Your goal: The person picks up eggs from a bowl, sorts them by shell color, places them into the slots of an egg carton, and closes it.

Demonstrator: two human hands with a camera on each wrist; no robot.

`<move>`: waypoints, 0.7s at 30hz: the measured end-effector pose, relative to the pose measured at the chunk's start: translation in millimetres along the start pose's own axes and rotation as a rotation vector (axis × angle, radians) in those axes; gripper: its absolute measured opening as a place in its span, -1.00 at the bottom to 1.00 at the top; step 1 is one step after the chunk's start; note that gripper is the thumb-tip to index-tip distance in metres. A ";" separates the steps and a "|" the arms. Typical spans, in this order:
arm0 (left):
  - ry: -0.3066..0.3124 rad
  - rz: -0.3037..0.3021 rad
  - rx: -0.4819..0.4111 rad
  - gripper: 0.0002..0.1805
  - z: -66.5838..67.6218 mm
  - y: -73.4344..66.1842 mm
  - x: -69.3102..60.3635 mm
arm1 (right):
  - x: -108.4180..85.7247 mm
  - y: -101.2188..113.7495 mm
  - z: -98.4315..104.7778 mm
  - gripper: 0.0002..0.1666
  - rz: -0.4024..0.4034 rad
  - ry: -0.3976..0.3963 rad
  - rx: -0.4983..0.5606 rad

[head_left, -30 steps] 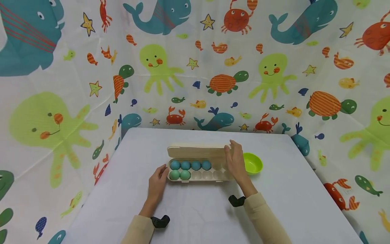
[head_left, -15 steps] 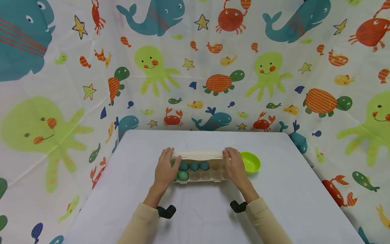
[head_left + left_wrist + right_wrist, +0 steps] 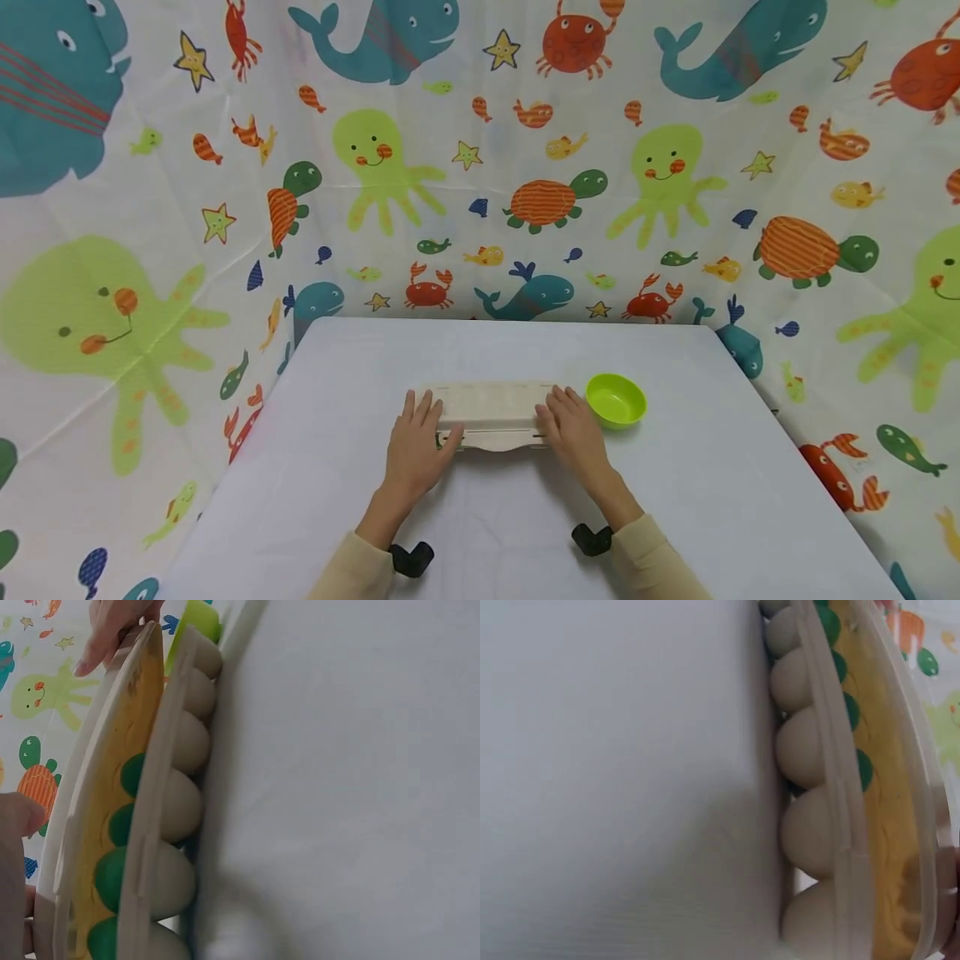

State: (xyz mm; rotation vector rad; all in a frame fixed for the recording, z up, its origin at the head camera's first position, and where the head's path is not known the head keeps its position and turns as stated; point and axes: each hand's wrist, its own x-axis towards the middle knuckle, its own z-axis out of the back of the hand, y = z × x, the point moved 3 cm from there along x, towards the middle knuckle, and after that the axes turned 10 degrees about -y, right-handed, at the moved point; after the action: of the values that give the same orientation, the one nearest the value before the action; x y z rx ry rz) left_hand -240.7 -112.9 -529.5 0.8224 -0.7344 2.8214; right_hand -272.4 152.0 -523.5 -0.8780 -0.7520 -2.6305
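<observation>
A cream egg carton (image 3: pixel 491 404) lies lengthwise at mid-table, its lid lowered over the eggs. Both wrist views show a gap between the lid (image 3: pixel 82 802) and the lower tray (image 3: pixel 150 787), with several green-looking eggs (image 3: pixel 111 879) inside. My left hand (image 3: pixel 415 450) rests on the carton's left end, fingers straight and thumb toward the front edge. On the right end lies my right hand (image 3: pixel 577 437), its fingers extended over the lid. The head view hides the eggs under the lid.
A lime-green bowl (image 3: pixel 616 401) stands just right of the carton, close to my right hand. White cloth covers the table (image 3: pixel 495 517). A curtain with sea animals (image 3: pixel 465 192) hangs behind and at both sides.
The lid has swung down toward me, from standing up at the back to covering the eggs. My left hand has moved from the carton's left side onto the lid; both hands followed it down.
</observation>
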 end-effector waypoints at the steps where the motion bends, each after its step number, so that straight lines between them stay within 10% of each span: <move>1: 0.009 -0.003 0.006 -0.28 -0.9 -0.1 -2.4 | -2.3 -0.2 -1.4 -0.47 0.013 0.003 -0.022; 21: 0.061 -0.014 0.068 -0.14 -22.4 6.8 -20.5 | -24.7 -7.3 -16.3 -0.21 0.044 0.166 -0.185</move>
State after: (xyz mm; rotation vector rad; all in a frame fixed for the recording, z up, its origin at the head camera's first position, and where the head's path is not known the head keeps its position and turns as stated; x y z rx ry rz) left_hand -235.7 -107.6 -559.7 0.7442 -0.6252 2.8587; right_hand -263.9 151.2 -552.7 -0.7005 -0.4494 -2.7239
